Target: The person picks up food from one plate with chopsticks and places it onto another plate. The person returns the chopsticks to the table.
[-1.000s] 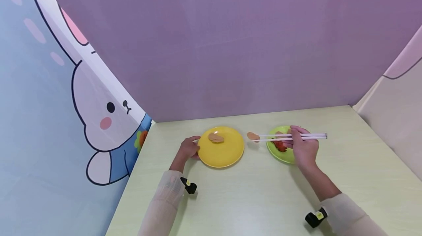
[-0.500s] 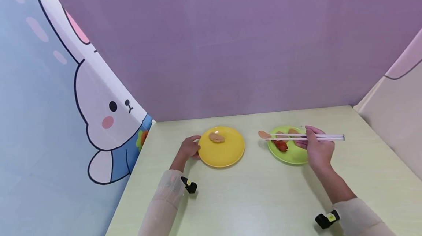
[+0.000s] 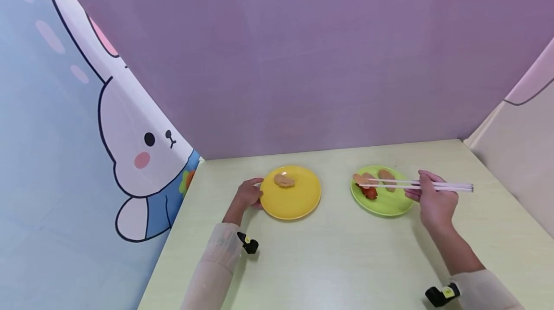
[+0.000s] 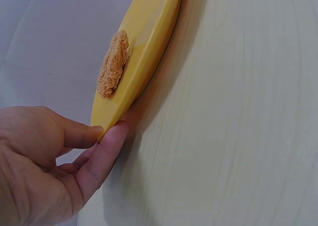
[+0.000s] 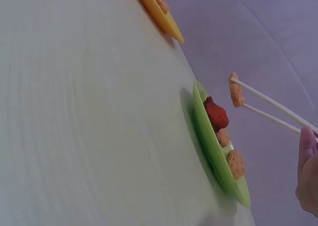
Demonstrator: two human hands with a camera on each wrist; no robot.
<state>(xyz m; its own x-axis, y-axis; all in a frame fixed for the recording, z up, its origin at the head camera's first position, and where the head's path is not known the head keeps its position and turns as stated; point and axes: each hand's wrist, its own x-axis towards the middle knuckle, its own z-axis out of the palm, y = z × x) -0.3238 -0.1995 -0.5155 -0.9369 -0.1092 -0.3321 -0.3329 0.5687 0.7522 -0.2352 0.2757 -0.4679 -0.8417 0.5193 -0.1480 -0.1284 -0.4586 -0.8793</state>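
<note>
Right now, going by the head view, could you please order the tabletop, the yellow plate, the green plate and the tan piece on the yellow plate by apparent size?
1. The tabletop
2. The yellow plate and the green plate, too alike to rank
3. The tan piece

I see a plain yellow plate (image 3: 294,206) bearing a tan piece (image 3: 283,181), and a lime-green plate (image 3: 391,208) with a deep red piece (image 5: 216,114). The chopsticks (image 3: 454,187) read white to me, the morsel (image 5: 235,91) between them orange-tan. My counter (image 3: 320,262) is pale cream, faintly grained; the backdrop (image 3: 294,60), purple; the side wall (image 3: 56,156), light blue, printed with a black-outlined white rabbit (image 3: 130,127), pink-cheeked.
</note>
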